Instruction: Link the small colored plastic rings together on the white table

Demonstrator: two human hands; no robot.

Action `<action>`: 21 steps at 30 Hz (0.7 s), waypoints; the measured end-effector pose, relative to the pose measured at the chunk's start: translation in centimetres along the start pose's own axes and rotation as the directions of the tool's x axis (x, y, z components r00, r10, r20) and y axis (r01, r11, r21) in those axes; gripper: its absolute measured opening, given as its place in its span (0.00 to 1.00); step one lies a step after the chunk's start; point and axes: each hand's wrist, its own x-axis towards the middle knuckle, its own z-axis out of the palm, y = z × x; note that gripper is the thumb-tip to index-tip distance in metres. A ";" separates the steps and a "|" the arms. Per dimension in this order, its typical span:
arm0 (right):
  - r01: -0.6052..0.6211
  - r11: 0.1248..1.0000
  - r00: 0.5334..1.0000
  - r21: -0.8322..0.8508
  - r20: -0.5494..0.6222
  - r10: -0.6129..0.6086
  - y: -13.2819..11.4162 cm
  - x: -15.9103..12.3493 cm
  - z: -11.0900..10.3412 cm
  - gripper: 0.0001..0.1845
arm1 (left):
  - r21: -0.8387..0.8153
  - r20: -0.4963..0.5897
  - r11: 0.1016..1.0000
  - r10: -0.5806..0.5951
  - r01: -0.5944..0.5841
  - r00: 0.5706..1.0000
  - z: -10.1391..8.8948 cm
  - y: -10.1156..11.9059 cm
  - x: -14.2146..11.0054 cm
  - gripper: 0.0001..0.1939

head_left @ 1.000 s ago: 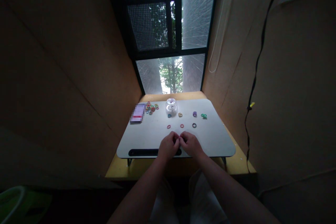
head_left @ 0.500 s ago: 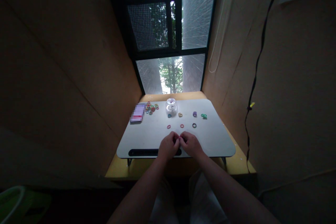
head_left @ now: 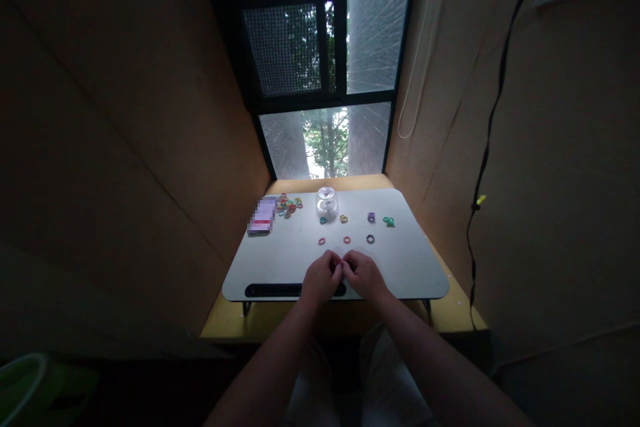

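My left hand [head_left: 323,275] and my right hand [head_left: 364,273] rest together near the front of a white lap table [head_left: 405,260], fingers curled and fingertips touching. Whether anything is pinched between them is hidden. Just beyond lie a pink ring-shaped band [head_left: 321,241], an orange-red band [head_left: 347,240] and a dark band [head_left: 371,239] in a row. Farther back are a blue-green bunch [head_left: 323,220], a yellow bunch [head_left: 343,219], a purple bunch [head_left: 371,217] and a green bunch [head_left: 389,221]. A clear rounded container [head_left: 327,203] stands behind them.
A mixed pile of coloured bands [head_left: 290,205] lies at the back left beside a blurred-out phone-like object [head_left: 263,216]. A black slot [head_left: 273,290] runs along the table's front edge. Walls flank both sides, a window [head_left: 325,140] is behind, and a black cable [head_left: 487,140] hangs at right.
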 end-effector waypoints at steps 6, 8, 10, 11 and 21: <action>-0.010 1.000 1.000 -0.003 0.002 0.010 -0.2 0.0 -0.1 0.07 | -0.006 0.004 1.000 0.002 -0.002 1.000 -0.1 0.2 0.0 0.04; -0.014 1.000 1.000 -0.003 0.004 0.014 -0.2 0.0 -0.1 0.07 | -0.003 0.007 1.000 -0.006 0.006 1.000 -0.2 0.3 -0.1 0.04; -0.016 1.000 1.000 -0.002 0.004 0.016 -0.2 0.0 -0.1 0.07 | 0.004 0.004 1.000 -0.008 0.008 1.000 -0.2 0.3 -0.1 0.04; -0.018 1.000 1.000 -0.003 0.002 0.018 -0.2 0.0 -0.1 0.07 | 0.005 0.001 1.000 -0.004 0.004 1.000 -0.2 0.3 -0.1 0.04; -0.003 1.000 1.000 -0.010 0.000 0.003 0.0 0.0 0.0 0.06 | -0.003 -0.003 1.000 0.001 -0.001 1.000 0.0 0.0 0.0 0.05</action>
